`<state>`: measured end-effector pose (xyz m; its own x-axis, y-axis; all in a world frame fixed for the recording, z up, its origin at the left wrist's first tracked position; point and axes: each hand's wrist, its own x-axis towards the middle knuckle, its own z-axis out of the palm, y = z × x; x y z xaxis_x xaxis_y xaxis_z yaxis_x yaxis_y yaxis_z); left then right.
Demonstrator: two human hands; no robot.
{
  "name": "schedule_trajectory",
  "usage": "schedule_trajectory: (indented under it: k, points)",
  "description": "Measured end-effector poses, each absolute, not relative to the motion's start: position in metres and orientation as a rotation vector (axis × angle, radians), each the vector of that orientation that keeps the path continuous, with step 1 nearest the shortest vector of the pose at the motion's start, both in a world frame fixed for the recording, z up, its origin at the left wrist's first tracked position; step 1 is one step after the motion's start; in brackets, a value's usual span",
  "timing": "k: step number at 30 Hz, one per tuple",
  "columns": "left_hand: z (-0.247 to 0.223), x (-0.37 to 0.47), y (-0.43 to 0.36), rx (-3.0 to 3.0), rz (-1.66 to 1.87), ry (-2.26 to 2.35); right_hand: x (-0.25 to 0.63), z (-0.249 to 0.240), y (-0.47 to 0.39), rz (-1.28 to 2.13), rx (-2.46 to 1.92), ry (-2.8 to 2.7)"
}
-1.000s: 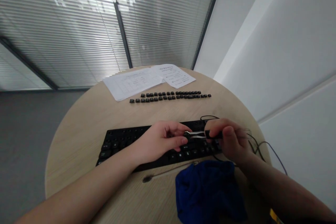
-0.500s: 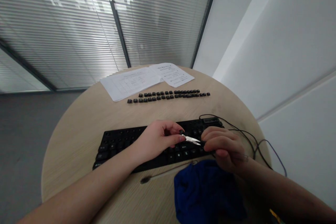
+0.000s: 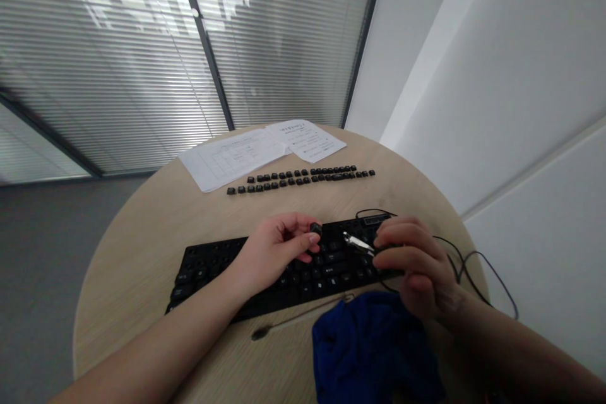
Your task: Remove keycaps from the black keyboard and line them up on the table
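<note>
A black keyboard (image 3: 213,262) lies across the near half of a round wooden table (image 3: 146,233). My left hand (image 3: 272,249) hovers over its middle and pinches a small black keycap (image 3: 315,228) between thumb and fingers. My right hand (image 3: 416,265) is over the keyboard's right end and grips a keycap puller with a dark handle. The puller's metal wire tip (image 3: 357,243) points left, a short gap away from the keycap.
Two rows of loose black keycaps (image 3: 298,178) lie further back, with white paper sheets (image 3: 237,154) behind them. A blue cloth (image 3: 374,350) sits at the near edge, a thin dark tool (image 3: 293,319) beside it. The keyboard's cable (image 3: 473,262) loops at the right. Glass wall and blinds behind.
The metal tip and the keycap were together a second ago. Now my left hand has drawn the keycap away to the left, and my right hand has shifted slightly right with the puller.
</note>
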<state>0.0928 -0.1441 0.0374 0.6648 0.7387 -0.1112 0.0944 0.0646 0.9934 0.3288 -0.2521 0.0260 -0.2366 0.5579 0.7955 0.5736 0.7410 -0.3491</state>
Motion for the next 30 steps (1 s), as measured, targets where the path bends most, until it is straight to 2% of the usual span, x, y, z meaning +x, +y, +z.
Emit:
schedule_trajectory:
  k: [3, 8, 21, 24, 27, 30]
  points:
    - [0.042, 0.092, -0.149, 1.461, 0.478, 0.689, 0.328, 0.035, -0.250, -0.137, -0.919, -1.986]
    - [0.049, 0.095, -0.160, 1.559, 0.351, 0.635, 0.320, 0.029, -0.241, -0.146, -1.004, -2.199]
    - [0.042, 0.100, -0.161, 1.742, 0.355, 0.565, 0.312, 0.026, -0.239, -0.284, -1.126, -2.173]
    - [0.040, 0.096, -0.158, 1.910, 0.439, 0.653, 0.337, 0.039, -0.229, -0.271, -1.275, -2.103]
    - [0.036, 0.091, -0.150, 2.327, 0.513, 0.758, 0.391, 0.052, -0.201, -0.234, -1.603, -1.963]
    - [0.031, 0.088, -0.142, 2.642, 0.396, 0.863, 0.459, 0.051, -0.163, -0.227, -1.992, -1.843]
